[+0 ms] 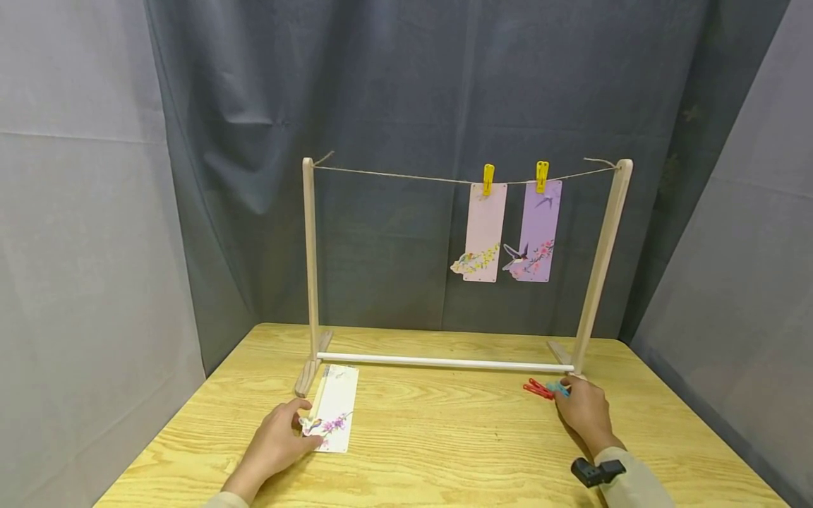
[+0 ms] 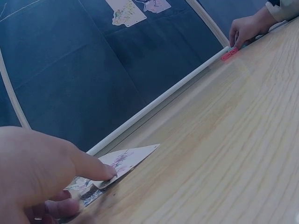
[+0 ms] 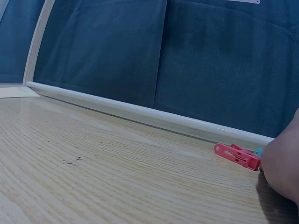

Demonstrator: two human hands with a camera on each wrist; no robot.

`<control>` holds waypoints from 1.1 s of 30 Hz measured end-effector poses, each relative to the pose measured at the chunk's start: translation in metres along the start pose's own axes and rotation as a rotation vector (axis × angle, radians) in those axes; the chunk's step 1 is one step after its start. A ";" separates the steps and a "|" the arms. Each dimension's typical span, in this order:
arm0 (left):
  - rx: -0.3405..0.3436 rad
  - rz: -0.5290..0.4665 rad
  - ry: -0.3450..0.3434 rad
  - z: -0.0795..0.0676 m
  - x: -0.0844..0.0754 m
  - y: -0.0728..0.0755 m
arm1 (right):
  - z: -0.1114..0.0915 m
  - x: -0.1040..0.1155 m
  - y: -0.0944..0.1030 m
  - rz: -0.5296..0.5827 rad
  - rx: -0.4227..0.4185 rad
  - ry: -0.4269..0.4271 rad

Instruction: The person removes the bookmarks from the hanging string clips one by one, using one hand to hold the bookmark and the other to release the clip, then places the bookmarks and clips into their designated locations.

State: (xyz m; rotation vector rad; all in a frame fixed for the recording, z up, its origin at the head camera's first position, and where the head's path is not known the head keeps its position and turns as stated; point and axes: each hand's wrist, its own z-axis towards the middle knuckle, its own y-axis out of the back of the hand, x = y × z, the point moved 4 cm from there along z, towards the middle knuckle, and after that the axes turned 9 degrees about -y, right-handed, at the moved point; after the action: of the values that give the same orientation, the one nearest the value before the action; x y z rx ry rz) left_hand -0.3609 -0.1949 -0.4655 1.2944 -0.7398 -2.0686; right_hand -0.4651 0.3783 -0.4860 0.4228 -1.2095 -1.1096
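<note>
At the table's left, my left hand point(image 1: 276, 441) pinches the lower left edge of a white bookmark point(image 1: 336, 409) with purple blossoms and a small bird. Its thumb point(image 2: 100, 169) lies on top in the left wrist view, the other fingers low at the edge. Something patterned shows under the bookmark there; what it is I cannot tell. At the rack's right foot, my right hand point(image 1: 583, 409) grips a light blue clothespin point(image 1: 559, 388), largely covered by the fingers. Red clothespins point(image 1: 538, 389) lie just left of it, also seen as red clothespins point(image 3: 237, 155) in the right wrist view.
A wooden rack point(image 1: 310, 261) with a white bottom bar point(image 1: 444, 363) spans the table's back. From its string point(image 1: 394, 174) hang a pink bookmark point(image 1: 485, 229) and a purple bookmark point(image 1: 540, 226), each under a yellow clothespin point(image 1: 488, 180). A dark curtain point(image 1: 394, 85) stands behind.
</note>
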 end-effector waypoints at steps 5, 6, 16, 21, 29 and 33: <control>0.003 0.002 0.010 0.000 0.000 0.000 | 0.000 0.000 0.000 0.003 -0.005 -0.002; 0.003 0.003 0.012 0.001 0.000 0.000 | -0.001 0.000 0.001 0.005 -0.007 -0.002; 0.002 0.017 0.022 0.001 0.002 -0.002 | -0.002 -0.001 -0.001 0.011 -0.009 0.001; 0.005 0.019 0.029 0.000 0.004 -0.002 | -0.001 -0.002 -0.001 0.017 -0.003 -0.003; 0.011 0.032 0.044 0.001 0.004 -0.002 | 0.000 0.000 0.000 0.013 0.003 -0.012; 0.013 0.038 0.049 0.001 0.004 -0.002 | 0.000 0.000 0.000 0.011 0.005 -0.007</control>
State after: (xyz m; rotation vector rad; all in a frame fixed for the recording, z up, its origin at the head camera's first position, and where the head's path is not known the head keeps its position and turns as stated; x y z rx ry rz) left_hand -0.3634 -0.1961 -0.4688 1.3234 -0.7521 -1.9985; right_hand -0.4651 0.3784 -0.4858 0.4157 -1.2198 -1.0994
